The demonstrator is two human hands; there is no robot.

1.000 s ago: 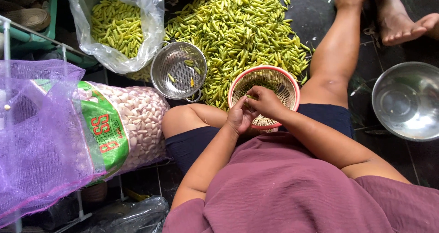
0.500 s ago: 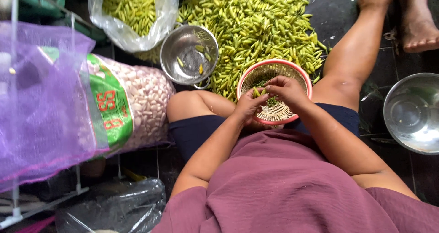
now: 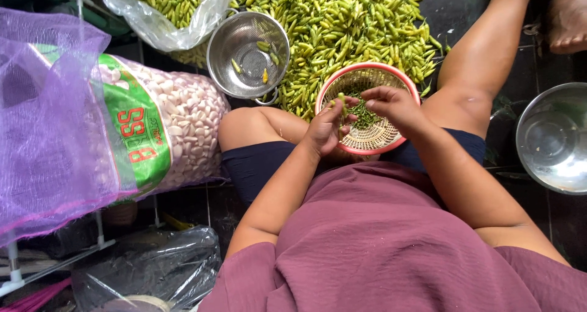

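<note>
Head view shows the left hand [image 3: 324, 128] pinching a green chili [image 3: 343, 106] over the red-rimmed basket [image 3: 391, 142], right hand [image 3: 394, 104] pinching beside it, dark tiled floor [image 3: 541, 61] beyond heaped with chilies [image 3: 342, 24].

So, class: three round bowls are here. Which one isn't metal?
The pink woven basket under both hands; the strainer and bowl are shiny steel.

Produce-sorting floor: chilli heap [image 3: 342, 24] (loose), bulk garlic sack [image 3: 177, 128].
</note>
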